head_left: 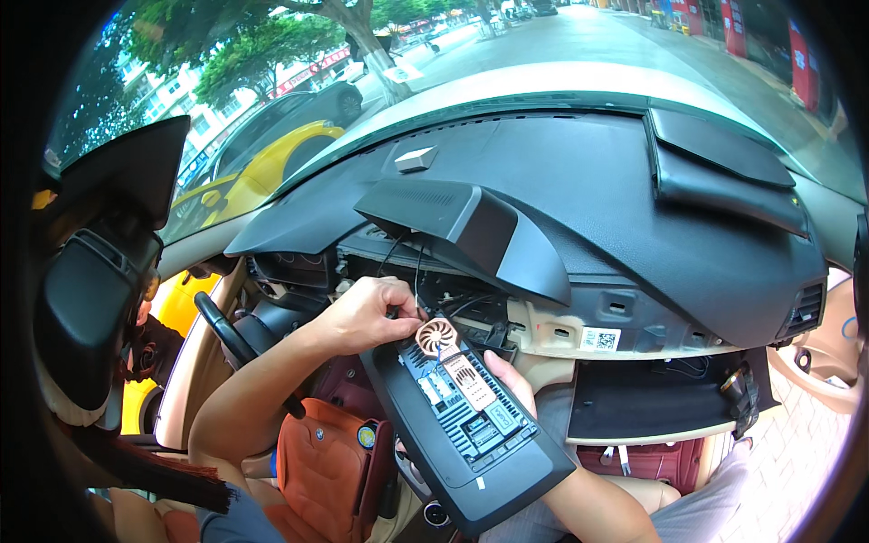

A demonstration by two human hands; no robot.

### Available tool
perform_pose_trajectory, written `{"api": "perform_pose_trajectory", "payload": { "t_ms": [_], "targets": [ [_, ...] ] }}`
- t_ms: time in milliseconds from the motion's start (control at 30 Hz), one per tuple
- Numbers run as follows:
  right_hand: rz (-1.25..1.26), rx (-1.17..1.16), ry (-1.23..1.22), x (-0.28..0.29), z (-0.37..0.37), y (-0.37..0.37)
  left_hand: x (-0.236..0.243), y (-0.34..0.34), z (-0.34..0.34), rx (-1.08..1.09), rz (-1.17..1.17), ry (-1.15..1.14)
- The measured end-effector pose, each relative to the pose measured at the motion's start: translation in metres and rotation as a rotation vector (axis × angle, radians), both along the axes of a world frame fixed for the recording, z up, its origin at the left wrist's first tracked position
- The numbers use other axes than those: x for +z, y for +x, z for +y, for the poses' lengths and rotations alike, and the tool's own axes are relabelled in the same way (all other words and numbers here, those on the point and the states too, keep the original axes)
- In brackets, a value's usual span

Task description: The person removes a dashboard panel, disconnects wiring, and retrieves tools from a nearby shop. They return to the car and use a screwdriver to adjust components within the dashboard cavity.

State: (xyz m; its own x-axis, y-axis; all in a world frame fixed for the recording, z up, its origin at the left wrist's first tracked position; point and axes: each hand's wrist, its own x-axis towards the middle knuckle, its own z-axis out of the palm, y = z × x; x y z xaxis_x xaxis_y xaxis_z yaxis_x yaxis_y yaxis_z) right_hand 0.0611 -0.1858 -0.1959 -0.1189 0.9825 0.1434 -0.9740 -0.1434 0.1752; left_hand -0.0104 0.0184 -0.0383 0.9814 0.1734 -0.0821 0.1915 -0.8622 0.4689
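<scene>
My left hand (378, 312) is closed in a pinch at the top end of a black car head unit (493, 493), on a thin dark cable (417, 281) that runs up into the open dashboard. The unit is tilted, its back facing me, with a round copper-coloured fan (437, 337), a slotted copper-coloured plate (470, 384), black fins and several connector sockets. My right hand (512, 378) grips the unit's right edge from beneath; only part of its fingers shows, the rest hidden behind the unit.
A loose black trim hood (453, 222) rests over the dashboard opening (462, 299). A small white box (415, 160) and a black case (729, 176) lie on the dashboard (579, 199). The glovebox (656, 403) hangs open. The steering wheel (226, 330) and an orange seat (324, 471) are at left.
</scene>
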Motion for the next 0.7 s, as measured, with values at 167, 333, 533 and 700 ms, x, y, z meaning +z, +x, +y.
{"api": "perform_pose_trajectory", "payload": {
  "t_ms": [167, 333, 533, 700],
  "targets": [
    [0.018, -0.031, 0.012, -0.008, 0.008, -0.003, -0.002, -0.003, 0.006, -0.014, 0.03, -0.009],
    [-0.009, -0.051, 0.033, -0.003, 0.006, -0.003, -0.013, -0.013, -0.005, 0.114, -0.109, -0.179],
    [0.095, -0.04, 0.145, 0.005, 0.006, -0.001, -0.027, -0.019, -0.015, 0.212, -0.258, -0.324],
    [0.103, -0.06, 0.132, 0.001, 0.01, -0.001, -0.027, -0.02, -0.015, 0.258, -0.253, -0.096]
  ]
}}
